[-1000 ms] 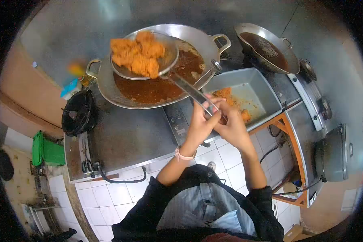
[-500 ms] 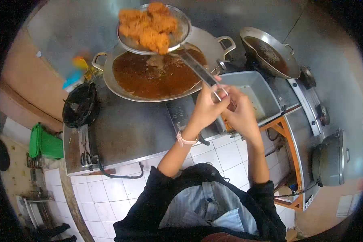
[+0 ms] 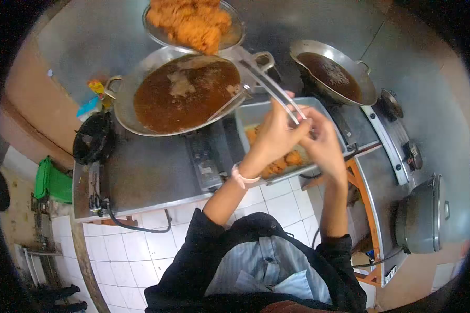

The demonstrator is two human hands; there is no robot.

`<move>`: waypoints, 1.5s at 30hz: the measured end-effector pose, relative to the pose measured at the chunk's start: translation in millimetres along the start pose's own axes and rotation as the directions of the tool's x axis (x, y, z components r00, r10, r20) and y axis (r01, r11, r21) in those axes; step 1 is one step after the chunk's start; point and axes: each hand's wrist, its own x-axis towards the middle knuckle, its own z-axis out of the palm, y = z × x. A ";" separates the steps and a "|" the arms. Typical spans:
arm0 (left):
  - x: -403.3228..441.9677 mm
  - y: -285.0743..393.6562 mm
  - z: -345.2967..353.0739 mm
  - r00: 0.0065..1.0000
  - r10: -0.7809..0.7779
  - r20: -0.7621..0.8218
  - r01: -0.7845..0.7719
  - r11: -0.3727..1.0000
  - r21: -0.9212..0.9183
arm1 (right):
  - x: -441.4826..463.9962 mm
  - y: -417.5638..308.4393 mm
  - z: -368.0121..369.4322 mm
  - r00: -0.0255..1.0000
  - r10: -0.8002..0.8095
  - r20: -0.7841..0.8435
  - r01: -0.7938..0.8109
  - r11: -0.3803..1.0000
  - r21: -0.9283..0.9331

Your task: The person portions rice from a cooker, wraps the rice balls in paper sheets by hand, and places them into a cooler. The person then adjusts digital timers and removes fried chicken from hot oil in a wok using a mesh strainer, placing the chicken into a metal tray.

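My left hand (image 3: pixel 277 129) is closed round the metal handle of a mesh strainer (image 3: pixel 236 39). At the handle's end, my right hand (image 3: pixel 321 140) is closed against it, its fingers slightly blurred. Golden fried chicken pieces (image 3: pixel 193 23) fill the strainer, which is raised at the far side of a large wok (image 3: pixel 121 112). Brown oil (image 3: pixel 167 109) with pale foam lies in the wok, and a long metal utensil (image 3: pixel 227 108) leans in it. Beneath my hands sits a grey tub (image 3: pixel 318 112), with several fried pieces (image 3: pixel 284 163) at its bottom, partly covered by my hands.
A second wok (image 3: pixel 333 78) of oil stands at the right on a stove (image 3: pixel 386 138). To the left are a blackened pan (image 3: pixel 93 138), scissors (image 3: pixel 94 198) and a green bin (image 3: pixel 55 180). A lidded pot (image 3: pixel 420 219) stands at the right, and a black hose (image 3: pixel 141 228) hangs over the counter edge.
The strainer with the chicken has moved up and away past the wok's far rim. The view has shifted right, showing more fried pieces in the tub. Both hands stay on the handle.
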 end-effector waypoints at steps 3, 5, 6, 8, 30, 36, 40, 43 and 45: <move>-2.7 -4.9 71.8 0.995 -0.007 0.100 0.014 0.998 -0.069 | -34.8 -9.0 -69.8 0.989 0.141 -0.038 -0.145 0.981 -0.126; -10.0 -6.8 123.4 0.989 -0.007 0.148 0.015 0.998 -0.053 | -65.0 -17.7 -111.8 0.978 0.191 -0.084 -0.204 0.960 -0.192; -16.4 -9.8 147.9 0.990 0.007 0.143 -0.001 0.999 -0.041 | -80.7 -14.0 -128.1 0.979 0.159 -0.129 -0.182 0.963 -0.200; -30.5 -22.3 200.3 0.989 -0.051 0.141 0.086 0.962 -0.258 | -106.5 -12.3 -155.7 0.970 0.145 -0.193 -0.196 0.942 -0.274; -93.5 -179.1 304.2 0.930 -0.135 0.342 0.341 0.663 -0.666 | -154.0 75.3 -219.0 0.983 0.182 -0.026 -0.051 0.139 -0.989; -91.3 -112.4 221.4 0.545 -0.070 0.835 0.691 0.602 -0.400 | -166.3 56.5 -213.3 0.933 0.183 -0.311 -0.336 0.752 -0.567; -119.5 -106.3 113.7 0.422 -0.054 0.905 0.706 0.645 -0.291 | -126.2 27.5 -187.4 0.844 0.392 -0.366 -0.484 0.850 -0.206; -136.1 -91.0 31.6 0.509 -0.173 0.843 0.733 0.601 -0.319 | -71.4 25.6 -168.7 0.909 0.279 -0.310 -0.386 0.842 -0.376; -143.7 -81.6 -9.9 0.579 -0.221 0.785 0.681 0.661 -0.316 | -19.3 44.7 -153.7 0.988 0.000 -0.155 -0.087 0.827 -0.555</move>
